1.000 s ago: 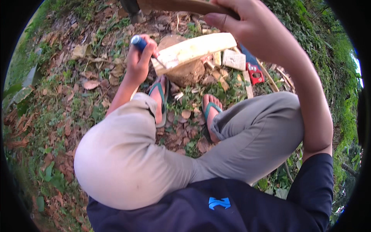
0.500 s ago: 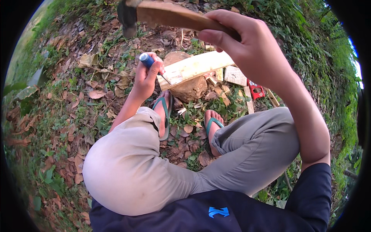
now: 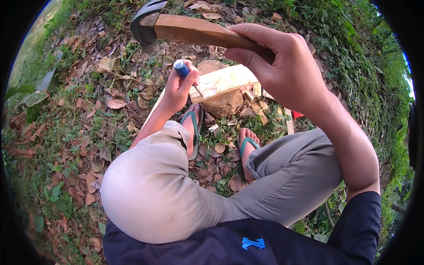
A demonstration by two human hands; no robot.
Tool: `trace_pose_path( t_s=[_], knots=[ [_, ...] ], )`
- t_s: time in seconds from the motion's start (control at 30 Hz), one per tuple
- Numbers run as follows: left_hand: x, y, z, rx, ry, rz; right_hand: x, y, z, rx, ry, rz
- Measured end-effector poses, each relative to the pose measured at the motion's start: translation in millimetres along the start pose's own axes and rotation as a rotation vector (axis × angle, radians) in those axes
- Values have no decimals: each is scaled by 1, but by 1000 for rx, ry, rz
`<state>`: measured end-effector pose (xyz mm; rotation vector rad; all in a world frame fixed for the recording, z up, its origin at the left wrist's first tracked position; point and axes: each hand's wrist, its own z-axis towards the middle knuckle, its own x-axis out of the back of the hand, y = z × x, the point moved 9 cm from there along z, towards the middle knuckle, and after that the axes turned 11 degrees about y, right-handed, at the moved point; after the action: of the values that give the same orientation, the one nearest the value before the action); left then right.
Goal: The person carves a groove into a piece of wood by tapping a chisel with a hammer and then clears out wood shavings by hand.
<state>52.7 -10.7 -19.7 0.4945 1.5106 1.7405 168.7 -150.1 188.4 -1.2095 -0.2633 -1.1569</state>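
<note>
My left hand is wrapped round a chisel with a blue handle, held tilted. Its thin metal blade reaches down to the near left end of a pale wooden board. That board lies across a round log stump. Raised above and to the right, my right hand grips the wooden handle of a claw hammer. The hammer's dark metal head is up at the left, over the chisel and apart from it. My right hand hides the board's far right end.
My feet in green-strapped flip-flops rest just in front of the stump. Wood offcuts and a narrow wooden strip lie to its right, beside a partly hidden red object. Dry leaves and low plants cover the ground.
The hammer has come slightly lower, showing more of its head. My left hand, chisel, board and stump appear a little further right in the picture. The red object is now mostly hidden behind my right arm.
</note>
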Motion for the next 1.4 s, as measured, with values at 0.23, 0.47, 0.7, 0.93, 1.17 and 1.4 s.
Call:
trace_pose_path(
  t_s=[0.23,0.47,0.7,0.93,1.17,1.4],
  knots=[
    [-6,0,-1,27,-11,-37,-7,16,-5,-86,-124,-217],
    [-2,5,-2,8,-19,-63,3,12,5,-87,-6,35],
    [3,6,0,-12,23,-63,2,39,12,-157,-48,-28],
    [-3,6,-3,-5,-22,-38,-8,78,13,-361,-34,187],
    [-13,-12,-15,135,-174,121,-10,96,8,-604,-119,328],
    [21,-11,2,134,218,-142,-22,110,-3,-793,-89,383]
  ],
)
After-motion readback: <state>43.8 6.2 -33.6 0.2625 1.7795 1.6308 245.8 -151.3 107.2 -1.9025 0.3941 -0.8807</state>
